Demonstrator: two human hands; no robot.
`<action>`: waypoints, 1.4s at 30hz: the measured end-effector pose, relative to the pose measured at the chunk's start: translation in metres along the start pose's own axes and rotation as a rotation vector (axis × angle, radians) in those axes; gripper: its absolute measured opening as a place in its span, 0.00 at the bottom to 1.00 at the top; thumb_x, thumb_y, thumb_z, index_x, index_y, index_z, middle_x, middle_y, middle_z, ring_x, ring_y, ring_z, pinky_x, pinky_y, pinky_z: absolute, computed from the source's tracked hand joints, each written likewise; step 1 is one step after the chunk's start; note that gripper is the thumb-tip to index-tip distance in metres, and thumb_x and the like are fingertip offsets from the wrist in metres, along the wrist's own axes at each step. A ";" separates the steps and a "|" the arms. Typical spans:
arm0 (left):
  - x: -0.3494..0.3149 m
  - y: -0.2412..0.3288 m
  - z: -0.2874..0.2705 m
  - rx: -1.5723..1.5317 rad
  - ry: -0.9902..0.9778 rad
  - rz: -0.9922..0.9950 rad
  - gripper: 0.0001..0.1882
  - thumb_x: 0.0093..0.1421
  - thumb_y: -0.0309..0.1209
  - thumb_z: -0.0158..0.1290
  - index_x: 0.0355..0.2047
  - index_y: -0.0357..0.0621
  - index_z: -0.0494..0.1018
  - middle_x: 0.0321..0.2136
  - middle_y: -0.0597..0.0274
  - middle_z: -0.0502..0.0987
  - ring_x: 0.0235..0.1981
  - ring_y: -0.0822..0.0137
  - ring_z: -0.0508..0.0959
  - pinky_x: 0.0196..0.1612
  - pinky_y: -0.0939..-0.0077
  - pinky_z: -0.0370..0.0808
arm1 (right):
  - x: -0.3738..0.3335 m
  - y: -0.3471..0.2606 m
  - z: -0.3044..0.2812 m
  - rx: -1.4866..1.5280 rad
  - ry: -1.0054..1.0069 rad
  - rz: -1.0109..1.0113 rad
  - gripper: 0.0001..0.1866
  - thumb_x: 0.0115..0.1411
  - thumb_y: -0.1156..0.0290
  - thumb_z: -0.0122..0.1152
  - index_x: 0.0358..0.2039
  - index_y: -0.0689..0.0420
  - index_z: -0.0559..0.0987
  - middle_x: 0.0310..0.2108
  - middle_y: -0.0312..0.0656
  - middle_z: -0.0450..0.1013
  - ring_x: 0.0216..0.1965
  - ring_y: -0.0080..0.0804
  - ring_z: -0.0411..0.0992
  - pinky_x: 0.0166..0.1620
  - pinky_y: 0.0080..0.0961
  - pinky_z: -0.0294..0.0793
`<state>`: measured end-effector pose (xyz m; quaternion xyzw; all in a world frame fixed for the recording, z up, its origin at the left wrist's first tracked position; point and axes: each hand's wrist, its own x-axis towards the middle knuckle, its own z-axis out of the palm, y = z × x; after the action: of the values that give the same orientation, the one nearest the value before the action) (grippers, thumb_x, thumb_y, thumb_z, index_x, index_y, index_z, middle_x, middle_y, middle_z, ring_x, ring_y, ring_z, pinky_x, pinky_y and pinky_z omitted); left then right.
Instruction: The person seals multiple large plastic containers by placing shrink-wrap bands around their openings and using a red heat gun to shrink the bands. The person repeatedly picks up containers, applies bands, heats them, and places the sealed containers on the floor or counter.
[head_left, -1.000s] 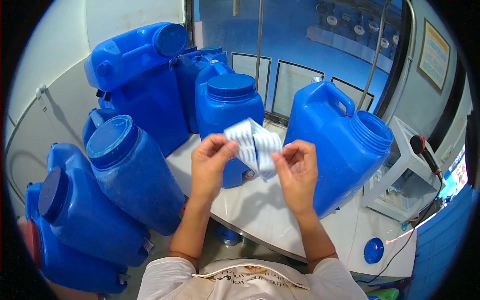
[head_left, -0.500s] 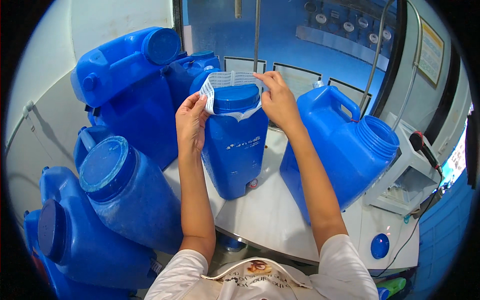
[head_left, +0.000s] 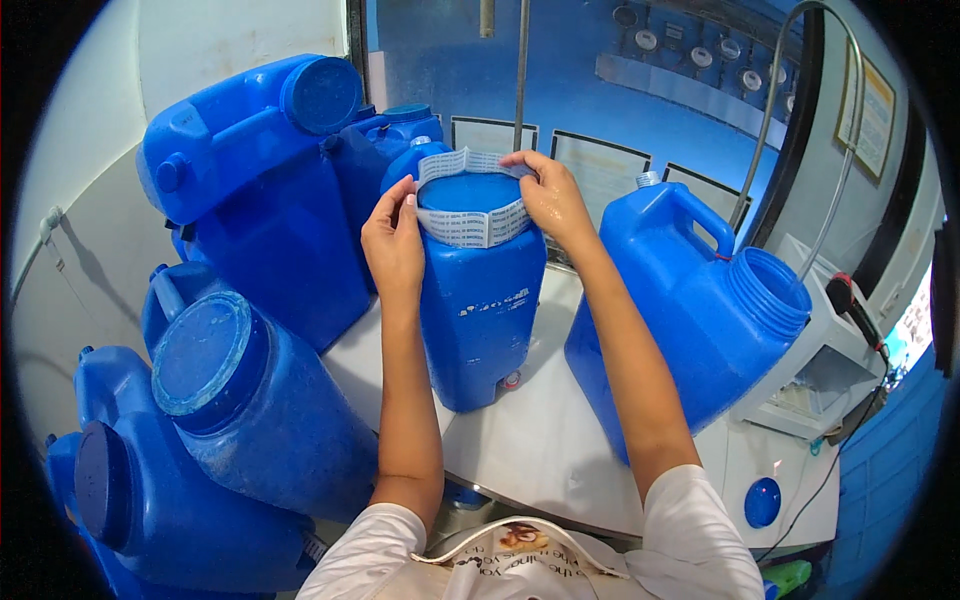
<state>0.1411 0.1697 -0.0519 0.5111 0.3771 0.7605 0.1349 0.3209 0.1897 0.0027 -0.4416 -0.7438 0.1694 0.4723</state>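
A clear plastic seal band [head_left: 465,229] with rows of small print stands as a loose ring around the wide blue lid [head_left: 472,192] of an upright blue water container [head_left: 478,320]. My left hand [head_left: 396,242] pinches the ring's left side between thumb and fingers. At its far right side, my right hand [head_left: 556,203] grips the band with bent fingers. The band's upper edge rises above the lid, and its front wall covers the lid's side. A small tap outlet [head_left: 512,380] shows low on the container.
To the right, an uncapped blue jug [head_left: 680,310] has a thin metal pipe [head_left: 850,150] near its mouth. Several blue containers [head_left: 260,360] crowd the left side. A loose blue cap [head_left: 762,502] lies on the white counter [head_left: 540,470], near a white cabinet [head_left: 815,385] with a black cable.
The band has been drawn into a rounder ring, its front now level across the lid's side instead of sagging below it. Both hands stay on it. The whole view has shifted slightly.
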 end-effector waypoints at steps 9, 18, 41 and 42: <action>-0.004 0.017 0.006 0.230 -0.032 -0.003 0.16 0.61 0.28 0.40 0.45 0.33 0.71 0.37 0.43 0.76 0.38 0.56 0.77 0.44 0.70 0.71 | 0.007 0.006 0.017 0.236 0.013 0.043 0.24 0.62 0.63 0.38 0.58 0.57 0.60 0.55 0.56 0.60 0.58 0.48 0.58 0.58 0.32 0.56; -0.016 0.041 0.010 0.680 -0.011 0.018 0.17 0.61 0.30 0.37 0.43 0.33 0.70 0.35 0.38 0.75 0.37 0.43 0.74 0.42 0.58 0.70 | 0.020 0.021 0.019 0.482 -0.127 0.052 0.29 0.64 0.51 0.36 0.60 0.54 0.58 0.61 0.53 0.51 0.62 0.44 0.50 0.61 0.33 0.49; -0.021 -0.019 -0.012 0.650 0.035 0.077 0.28 0.64 0.44 0.30 0.50 0.31 0.66 0.50 0.36 0.66 0.56 0.46 0.62 0.57 0.63 0.57 | -0.213 -0.055 -0.115 0.168 -0.349 -0.288 0.31 0.54 0.68 0.59 0.56 0.65 0.61 0.58 0.54 0.57 0.60 0.44 0.56 0.61 0.34 0.50; -0.021 -0.023 -0.003 0.543 -0.025 0.005 0.29 0.64 0.44 0.30 0.50 0.29 0.64 0.50 0.36 0.65 0.56 0.46 0.62 0.58 0.64 0.56 | -0.240 -0.060 -0.152 0.157 -0.378 -0.296 0.29 0.52 0.70 0.61 0.53 0.65 0.66 0.57 0.54 0.59 0.59 0.44 0.57 0.61 0.35 0.51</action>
<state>0.1435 0.1720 -0.0828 0.5389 0.5645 0.6253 -0.0042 0.4599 -0.0651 -0.0144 -0.2502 -0.8600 0.2353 0.3774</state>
